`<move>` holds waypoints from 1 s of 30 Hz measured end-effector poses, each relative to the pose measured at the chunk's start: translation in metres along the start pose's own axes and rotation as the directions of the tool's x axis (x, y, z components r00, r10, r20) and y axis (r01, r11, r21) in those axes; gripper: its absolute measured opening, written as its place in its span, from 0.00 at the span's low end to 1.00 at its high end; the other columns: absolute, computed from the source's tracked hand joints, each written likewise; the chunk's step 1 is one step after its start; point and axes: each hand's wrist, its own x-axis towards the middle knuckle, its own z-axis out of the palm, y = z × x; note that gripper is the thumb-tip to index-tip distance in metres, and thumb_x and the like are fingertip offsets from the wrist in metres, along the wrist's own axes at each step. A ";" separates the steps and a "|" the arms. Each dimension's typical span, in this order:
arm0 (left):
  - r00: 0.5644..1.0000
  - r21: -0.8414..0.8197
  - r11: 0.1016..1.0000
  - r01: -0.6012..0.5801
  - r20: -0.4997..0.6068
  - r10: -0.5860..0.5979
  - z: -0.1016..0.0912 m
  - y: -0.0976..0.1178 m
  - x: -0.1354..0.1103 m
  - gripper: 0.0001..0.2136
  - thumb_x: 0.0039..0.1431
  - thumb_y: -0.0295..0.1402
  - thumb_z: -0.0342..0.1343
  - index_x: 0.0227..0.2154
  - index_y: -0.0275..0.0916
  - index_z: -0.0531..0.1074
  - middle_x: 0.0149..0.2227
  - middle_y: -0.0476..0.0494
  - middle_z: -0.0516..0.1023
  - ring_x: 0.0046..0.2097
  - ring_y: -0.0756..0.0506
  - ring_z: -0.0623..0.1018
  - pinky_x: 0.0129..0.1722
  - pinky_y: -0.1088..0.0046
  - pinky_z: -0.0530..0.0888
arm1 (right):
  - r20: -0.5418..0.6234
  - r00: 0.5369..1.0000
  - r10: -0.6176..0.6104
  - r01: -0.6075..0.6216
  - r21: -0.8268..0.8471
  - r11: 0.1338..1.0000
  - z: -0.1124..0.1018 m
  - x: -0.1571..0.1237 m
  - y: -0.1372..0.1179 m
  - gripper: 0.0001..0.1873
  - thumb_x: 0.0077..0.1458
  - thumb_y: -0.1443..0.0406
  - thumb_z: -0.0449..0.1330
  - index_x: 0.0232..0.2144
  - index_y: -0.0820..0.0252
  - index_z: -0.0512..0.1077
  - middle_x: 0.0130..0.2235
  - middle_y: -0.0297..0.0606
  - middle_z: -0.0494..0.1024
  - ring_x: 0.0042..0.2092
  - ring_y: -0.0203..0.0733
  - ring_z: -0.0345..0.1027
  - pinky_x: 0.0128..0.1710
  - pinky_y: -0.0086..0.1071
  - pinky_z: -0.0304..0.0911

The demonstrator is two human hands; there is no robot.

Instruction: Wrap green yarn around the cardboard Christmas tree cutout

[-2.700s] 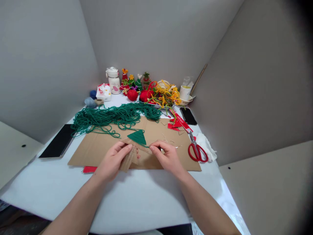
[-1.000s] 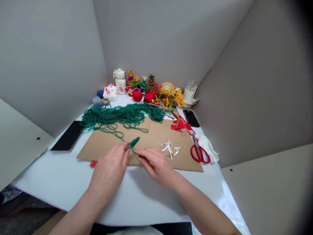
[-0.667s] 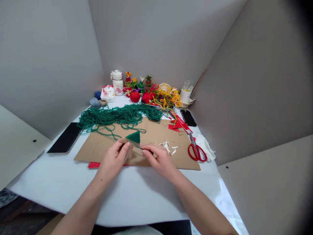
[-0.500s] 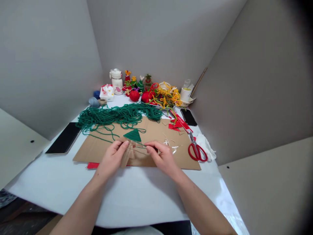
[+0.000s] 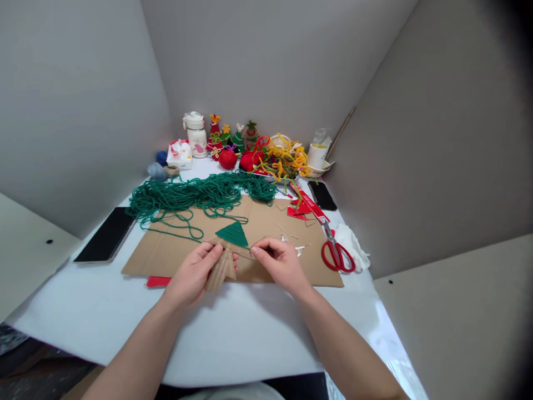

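My left hand point(image 5: 199, 272) is closed on a cardboard cutout that looks like a star point(image 5: 220, 270), with its bare points spreading below and to the sides. Green yarn wound in close rows point(image 5: 233, 234) covers its upper point. My right hand point(image 5: 280, 262) pinches the green strand at the right edge of the wrapped part, and the thumb and forefinger meet there. Part of the cutout is hidden behind my left fingers. Beyond the hands lies a loose heap of green yarn point(image 5: 183, 194), with loops trailing onto the big cardboard sheet point(image 5: 156, 253).
Red-handled scissors point(image 5: 337, 256) lie at the right beside a crumpled white tissue point(image 5: 352, 247). Red scraps point(image 5: 300, 210) sit near them. A black tablet point(image 5: 106, 236) is at left, a phone point(image 5: 322, 195) at right. A bottle point(image 5: 196, 136), yarn balls and small decorated trees line the back.
The cutout has turned and shifted slightly right in my left hand, showing more of its bare points. My right hand has drawn the strand close along the wrapped edge.
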 end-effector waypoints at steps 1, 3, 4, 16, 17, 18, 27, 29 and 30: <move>1.000 -0.012 1.000 0.004 0.011 -0.004 0.000 0.000 0.000 0.14 0.51 0.41 0.59 0.35 0.37 0.66 0.32 0.46 0.79 0.31 0.47 0.79 0.34 0.69 0.75 | 0.017 1.000 0.026 -0.026 0.031 0.999 -0.001 0.001 0.001 0.10 0.52 0.59 0.60 0.27 0.61 0.72 0.26 0.34 0.73 0.29 0.35 0.64 0.29 0.27 0.58; 0.999 -0.035 0.999 0.017 0.042 -0.015 0.001 0.000 -0.001 0.14 0.51 0.40 0.59 0.35 0.37 0.66 0.31 0.46 0.79 0.31 0.47 0.79 0.34 0.69 0.75 | 0.062 0.997 0.055 -0.060 0.089 0.994 -0.002 0.002 0.002 0.11 0.51 0.58 0.60 0.27 0.61 0.72 0.26 0.33 0.72 0.29 0.34 0.63 0.29 0.27 0.58; 0.998 -0.044 0.999 0.024 0.058 -0.021 0.001 0.001 -0.002 0.14 0.51 0.40 0.60 0.35 0.37 0.66 0.30 0.47 0.79 0.31 0.47 0.79 0.35 0.69 0.75 | 0.082 0.995 0.060 -0.069 0.114 0.991 -0.003 0.002 0.003 0.11 0.50 0.58 0.61 0.27 0.61 0.72 0.26 0.33 0.72 0.29 0.33 0.63 0.30 0.27 0.58; 0.939 -0.076 0.982 0.170 0.316 -0.138 0.000 -0.007 -0.007 0.13 0.52 0.40 0.59 0.34 0.36 0.68 0.26 0.44 0.77 0.28 0.48 0.77 0.36 0.64 0.76 | 0.264 0.964 0.043 -0.126 0.305 0.944 -0.006 0.001 0.007 0.11 0.47 0.58 0.63 0.28 0.61 0.72 0.31 0.34 0.75 0.33 0.35 0.67 0.37 0.30 0.62; 0.927 -0.063 0.981 0.181 0.344 -0.149 -0.001 -0.008 -0.007 0.13 0.52 0.40 0.59 0.35 0.35 0.69 0.27 0.44 0.77 0.28 0.47 0.77 0.36 0.63 0.76 | 0.278 0.960 0.042 -0.131 0.309 0.942 -0.006 0.001 0.007 0.11 0.48 0.58 0.63 0.28 0.61 0.72 0.30 0.34 0.75 0.33 0.35 0.67 0.36 0.30 0.62; 0.918 -0.047 0.981 0.186 0.363 -0.157 -0.001 -0.010 -0.007 0.13 0.53 0.39 0.59 0.36 0.35 0.69 0.27 0.43 0.77 0.29 0.47 0.77 0.36 0.63 0.75 | 0.288 0.957 0.042 -0.131 0.297 0.946 -0.005 0.001 0.007 0.12 0.49 0.57 0.62 0.28 0.61 0.72 0.30 0.34 0.74 0.33 0.36 0.67 0.36 0.30 0.63; 0.997 0.283 0.959 -0.030 0.082 0.006 0.015 -0.013 -0.005 0.13 0.54 0.42 0.55 0.37 0.38 0.69 0.33 0.46 0.78 0.34 0.47 0.77 0.35 0.73 0.72 | -0.100 0.994 0.044 -0.040 0.039 0.998 -0.017 0.007 0.003 0.15 0.57 0.58 0.54 0.41 0.57 0.74 0.40 0.39 0.76 0.43 0.40 0.68 0.45 0.33 0.61; 0.996 0.381 0.921 -0.087 0.066 0.066 0.018 -0.012 -0.007 0.14 0.55 0.42 0.55 0.37 0.37 0.70 0.34 0.46 0.78 0.36 0.47 0.76 0.36 0.73 0.71 | -0.090 0.992 0.083 -0.072 0.112 0.991 -0.015 0.006 0.002 0.14 0.54 0.57 0.57 0.39 0.58 0.75 0.38 0.39 0.77 0.40 0.40 0.69 0.42 0.32 0.62; 0.993 0.417 0.902 -0.113 0.068 0.093 0.019 -0.013 -0.007 0.14 0.55 0.42 0.54 0.37 0.37 0.71 0.34 0.46 0.78 0.37 0.47 0.76 0.37 0.73 0.71 | -0.077 0.992 0.096 -0.083 0.149 0.985 -0.013 0.005 0.002 0.13 0.53 0.58 0.58 0.37 0.59 0.75 0.37 0.39 0.77 0.38 0.40 0.69 0.40 0.32 0.63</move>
